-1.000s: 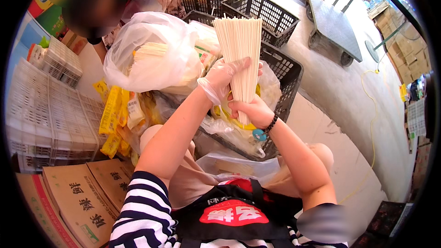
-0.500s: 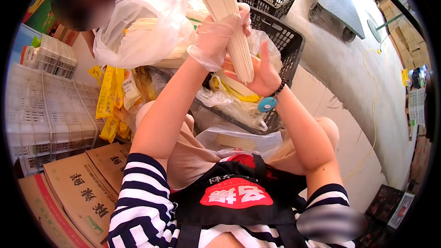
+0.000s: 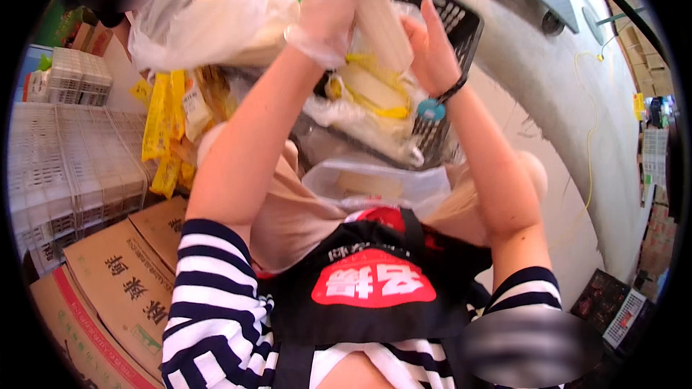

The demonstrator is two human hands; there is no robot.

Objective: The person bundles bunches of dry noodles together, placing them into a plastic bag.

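Your left hand (image 3: 333, 11), in a thin clear plastic glove, is closed around a bundle of pale sticks (image 3: 375, 14) held up at the far edge of the view. The bundle is cream coloured, straight and tightly packed, and it slants from far left down toward near right; its top runs out of the picture, so you cannot see its full length. Your right hand (image 3: 429, 47) is bare, with a dark bracelet and a round blue tag at the wrist. It presses against the right side of the bundle with the fingers stretched upward, more flat against it than wrapped round it.

Just beyond and below your hands stands a black plastic crate (image 3: 450, 25) with a gridded wall, with crumpled clear bags and yellow strips (image 3: 375, 97) in it. To the far left a big clear plastic bag (image 3: 209, 18) bulges with pale contents, and near it hang yellow packets (image 3: 160, 130). On your left are stacked white lattice trays (image 3: 68, 166), and nearer to you brown cardboard boxes (image 3: 122, 281). A clear plastic bag (image 3: 375, 187) lies open on your lap above the black apron (image 3: 367, 288). The grey concrete floor (image 3: 569, 137) spreads to the right.
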